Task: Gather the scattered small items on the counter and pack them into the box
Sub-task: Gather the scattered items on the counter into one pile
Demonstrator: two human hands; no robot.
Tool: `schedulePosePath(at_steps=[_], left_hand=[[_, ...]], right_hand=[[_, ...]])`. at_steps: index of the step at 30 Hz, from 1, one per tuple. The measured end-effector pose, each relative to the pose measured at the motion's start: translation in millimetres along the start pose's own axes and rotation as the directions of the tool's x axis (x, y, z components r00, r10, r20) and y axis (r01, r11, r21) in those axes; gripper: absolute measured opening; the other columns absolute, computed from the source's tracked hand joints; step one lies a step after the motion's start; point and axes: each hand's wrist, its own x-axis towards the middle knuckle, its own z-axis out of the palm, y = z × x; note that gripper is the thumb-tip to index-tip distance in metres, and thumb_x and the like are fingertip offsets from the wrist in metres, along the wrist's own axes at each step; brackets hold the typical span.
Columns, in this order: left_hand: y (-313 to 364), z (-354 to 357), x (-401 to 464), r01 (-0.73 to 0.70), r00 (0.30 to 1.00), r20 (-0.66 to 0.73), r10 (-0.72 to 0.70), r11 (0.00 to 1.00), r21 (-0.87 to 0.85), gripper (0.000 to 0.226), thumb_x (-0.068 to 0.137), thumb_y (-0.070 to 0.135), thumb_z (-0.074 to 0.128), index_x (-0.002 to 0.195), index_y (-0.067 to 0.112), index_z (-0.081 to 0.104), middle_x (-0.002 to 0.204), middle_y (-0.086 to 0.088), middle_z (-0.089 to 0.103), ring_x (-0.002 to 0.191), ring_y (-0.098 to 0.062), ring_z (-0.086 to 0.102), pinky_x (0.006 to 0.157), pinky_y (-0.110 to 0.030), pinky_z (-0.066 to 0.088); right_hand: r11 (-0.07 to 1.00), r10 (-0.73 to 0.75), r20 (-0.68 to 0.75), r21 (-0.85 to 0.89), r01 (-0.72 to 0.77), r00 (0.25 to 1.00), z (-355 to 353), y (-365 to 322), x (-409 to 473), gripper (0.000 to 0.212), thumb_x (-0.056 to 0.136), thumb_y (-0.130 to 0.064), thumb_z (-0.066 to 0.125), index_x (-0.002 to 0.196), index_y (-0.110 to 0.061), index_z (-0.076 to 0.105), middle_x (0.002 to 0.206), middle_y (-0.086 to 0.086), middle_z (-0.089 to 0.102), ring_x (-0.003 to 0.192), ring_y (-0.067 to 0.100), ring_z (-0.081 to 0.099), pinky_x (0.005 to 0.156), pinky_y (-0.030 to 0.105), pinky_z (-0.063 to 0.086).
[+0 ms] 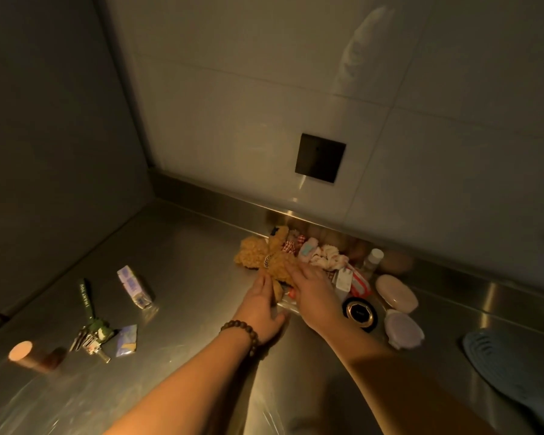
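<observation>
1. Surface: a brushed stainless-steel counter (176, 246) meets a pale tiled wall at the far side.
2. Container: a clear plastic box (285, 304) sits right of centre near the far wall. Only part of its near rim shows between the hands; its full outline cannot be made out.
3. Box contents and pile: a tan fuzzy plush bear (272, 259) lies on top, and a white frilled scrunchie (325, 257) lies to its right. A white and red packet (357, 282) is further right.
4. Left hand (259, 304): it wears a brown bead bracelet (244, 335) on the wrist. The fingers are fairly straight and narrow-set, and their tips touch the bear's near limb. The thumb lies beside the box rim.
5. Right hand (311, 291): it lies palm-down with relaxed, slightly spread fingers pressing on the bear and the pile. No pinch is visible.
6. Items right of the box: a round black compact (360, 312), a pink oval case (396, 291), a lilac lidded case (404, 329) and a small clear bottle with a white cap (372, 260).
7. Items on the left, well apart from the box: a purple-and-white carton (135, 287), a key bunch on a dark green strap (90, 321), a small lilac sachet (127, 340) and a brown cylinder with a pink top (33, 356).
</observation>
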Motion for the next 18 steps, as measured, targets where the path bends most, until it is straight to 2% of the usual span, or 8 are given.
schedulePosePath(at_steps=[3,5,8,10,13,15,18], left_hand=[[1,-15,-4,0.000,1.000,-0.015,0.001,0.998,0.069,0.097,0.079,0.052,0.056,0.149,0.017,-0.002,0.157,-0.005,-0.002,0.143,-0.020,0.010,0.116,-0.036,0.018],[1,-30,-13,-0.019,0.994,-0.104,0.027,0.997,0.073,0.084,0.081,0.048,0.055,0.148,0.016,0.015,0.154,-0.006,0.019,0.137,-0.021,0.025,0.113,-0.036,0.025],[-3,-55,-34,-0.020,0.970,-0.242,0.035,0.998,0.067,0.057,0.084,0.039,0.054,0.135,0.019,0.039,0.133,-0.006,0.049,0.118,-0.020,0.047,0.102,-0.034,0.036],[-11,-72,-49,0.007,0.955,-0.294,0.025,0.994,0.105,0.049,0.086,0.035,0.054,0.131,0.019,0.045,0.125,-0.006,0.054,0.115,-0.022,0.050,0.099,-0.034,0.039],[-30,-96,-75,0.062,0.922,-0.388,-0.006,0.989,0.133,0.044,0.088,0.031,0.052,0.129,0.016,0.048,0.124,-0.007,0.054,0.116,-0.023,0.049,0.099,-0.035,0.039],[-46,-109,-96,0.092,0.885,-0.465,-0.021,0.987,0.131,0.041,0.088,0.028,0.051,0.127,0.015,0.049,0.123,-0.008,0.054,0.115,-0.024,0.049,0.098,-0.036,0.039],[-73,-127,-131,0.163,0.814,-0.576,-0.066,0.980,0.118,0.037,0.086,0.023,0.053,0.121,0.013,0.053,0.119,-0.008,0.055,0.108,-0.026,0.052,0.094,-0.038,0.041]], right_hand=[[1.000,-0.020,-0.009,-0.014,0.020,1.000,-6,-11,-1,0.060,0.097,-0.023,0.043,0.150,-0.029,0.017,0.158,0.004,0.021,0.146,0.023,0.011,0.117,0.037,0.006],[0.999,-0.001,-0.054,0.042,0.003,0.999,-12,-22,-2,0.057,0.098,-0.029,0.040,0.150,-0.031,0.016,0.159,0.001,0.016,0.147,0.021,0.007,0.117,0.037,0.007],[0.996,-0.046,-0.079,0.075,0.052,0.996,-18,-48,-3,0.058,0.097,-0.031,0.041,0.150,-0.027,0.019,0.158,0.000,0.017,0.146,0.020,0.008,0.117,0.037,0.013],[0.990,-0.101,-0.084,0.088,0.108,0.991,-15,-71,-3,0.055,0.096,-0.028,0.043,0.148,-0.023,0.026,0.155,0.002,0.024,0.145,0.020,0.014,0.117,0.037,0.015],[0.983,-0.127,-0.039,0.131,0.131,0.991,-5,-107,-2,0.051,0.095,-0.027,0.046,0.144,-0.024,0.032,0.152,0.002,0.030,0.141,0.020,0.024,0.114,0.041,0.030],[0.978,-0.148,-0.003,0.145,0.147,0.989,7,-131,-3,0.050,0.095,-0.028,0.047,0.143,-0.027,0.032,0.150,0.001,0.032,0.138,0.020,0.029,0.109,0.039,0.037],[0.961,-0.205,0.060,0.202,0.189,0.977,26,-166,-6,0.050,0.095,-0.028,0.048,0.143,-0.029,0.033,0.150,-0.001,0.030,0.138,0.019,0.028,0.107,0.038,0.039]])
